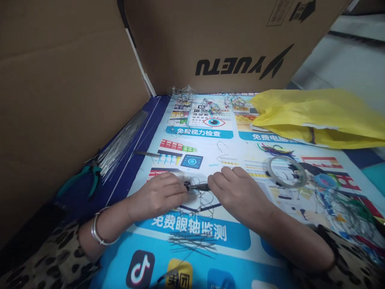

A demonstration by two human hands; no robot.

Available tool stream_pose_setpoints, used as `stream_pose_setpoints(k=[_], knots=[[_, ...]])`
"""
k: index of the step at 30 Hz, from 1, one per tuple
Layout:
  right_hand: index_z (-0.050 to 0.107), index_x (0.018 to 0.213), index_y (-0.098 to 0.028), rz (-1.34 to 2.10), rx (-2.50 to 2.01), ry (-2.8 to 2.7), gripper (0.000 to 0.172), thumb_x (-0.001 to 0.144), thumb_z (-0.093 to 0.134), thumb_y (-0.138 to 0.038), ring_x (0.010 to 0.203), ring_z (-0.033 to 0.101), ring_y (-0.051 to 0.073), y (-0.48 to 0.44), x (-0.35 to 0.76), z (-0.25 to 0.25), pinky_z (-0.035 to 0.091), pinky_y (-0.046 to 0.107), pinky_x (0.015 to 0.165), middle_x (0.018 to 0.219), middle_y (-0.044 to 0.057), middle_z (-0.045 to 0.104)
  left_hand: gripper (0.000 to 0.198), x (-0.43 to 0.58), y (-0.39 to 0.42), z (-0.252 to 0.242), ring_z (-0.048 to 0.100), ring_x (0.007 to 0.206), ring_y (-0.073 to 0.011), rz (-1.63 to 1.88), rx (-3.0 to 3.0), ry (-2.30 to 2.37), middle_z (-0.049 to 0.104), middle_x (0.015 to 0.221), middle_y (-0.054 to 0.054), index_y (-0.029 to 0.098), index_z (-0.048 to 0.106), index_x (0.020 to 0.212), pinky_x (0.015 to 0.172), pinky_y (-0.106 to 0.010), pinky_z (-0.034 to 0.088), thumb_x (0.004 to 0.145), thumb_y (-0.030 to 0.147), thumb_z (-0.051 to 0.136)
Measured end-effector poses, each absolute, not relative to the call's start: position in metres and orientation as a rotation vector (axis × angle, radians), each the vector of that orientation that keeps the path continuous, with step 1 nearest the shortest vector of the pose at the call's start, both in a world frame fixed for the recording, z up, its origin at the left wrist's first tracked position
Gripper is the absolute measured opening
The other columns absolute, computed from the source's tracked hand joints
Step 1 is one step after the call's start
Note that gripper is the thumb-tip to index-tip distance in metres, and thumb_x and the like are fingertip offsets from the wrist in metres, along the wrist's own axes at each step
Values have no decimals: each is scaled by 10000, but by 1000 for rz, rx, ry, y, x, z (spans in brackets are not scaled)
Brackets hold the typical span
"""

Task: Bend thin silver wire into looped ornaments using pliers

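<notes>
Close together over the printed sheet, both of my hands are closed. My right hand (pixel 237 190) is wrapped round a dark tool with a tapering metal nose (pixel 200 187), which looks like narrow-nosed pliers; its handles are hidden in my fist. The nose points left to a small black piece (pixel 187 185) at the fingertips of my left hand (pixel 159 196). Those fingers pinch a thin wire piece with small beads (pixel 199 208), whose loops hang below the tool. Just beneath lie several short dark wires (pixel 192 241) in a loose pile.
Green-handled pliers (pixel 81 180) and a bundle of long silvery wires (pixel 123 140) lie left, beside a cardboard wall (pixel 72 80). At right are a tape roll (pixel 287 171), tangled coloured wires (pixel 343 208) and a yellow bag (pixel 315 112). Wire tangles (pixel 210 105) sit at the back.
</notes>
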State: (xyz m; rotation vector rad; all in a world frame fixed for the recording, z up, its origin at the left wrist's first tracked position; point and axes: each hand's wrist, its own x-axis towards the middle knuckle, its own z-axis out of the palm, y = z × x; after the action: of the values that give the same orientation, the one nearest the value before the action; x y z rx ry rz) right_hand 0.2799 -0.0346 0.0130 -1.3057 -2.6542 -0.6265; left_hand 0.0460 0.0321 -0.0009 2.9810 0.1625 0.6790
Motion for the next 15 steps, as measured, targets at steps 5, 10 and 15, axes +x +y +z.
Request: stream_pose_setpoints(k=[5,10,15], knots=[[590,803,-153,-585,-1346,-2680,41,801,562,-124,705,423,193,-35,279,13,245,328,628,715,31,541,184,45,32,-2,591,880,-167,680,2998,160,686,971,-50,172,573,1049,773,-334,479,875,137,524],[582,789,-155,-601,-1356,-2669,48,799,559,-114,697,420,190,-36,278,12,241,328,617,707,33,544,164,46,31,-2,590,878,-165,701,3006,174,687,963,-50,164,576,1026,766,-329,485,871,135,531],[590,801,-151,-613,-1365,-2673,75,810,533,-102,695,418,185,-37,277,11,238,329,612,703,37,547,166,47,28,-1,596,860,-172,712,3003,187,690,946,-57,148,580,1007,733,-327,496,848,114,552]])
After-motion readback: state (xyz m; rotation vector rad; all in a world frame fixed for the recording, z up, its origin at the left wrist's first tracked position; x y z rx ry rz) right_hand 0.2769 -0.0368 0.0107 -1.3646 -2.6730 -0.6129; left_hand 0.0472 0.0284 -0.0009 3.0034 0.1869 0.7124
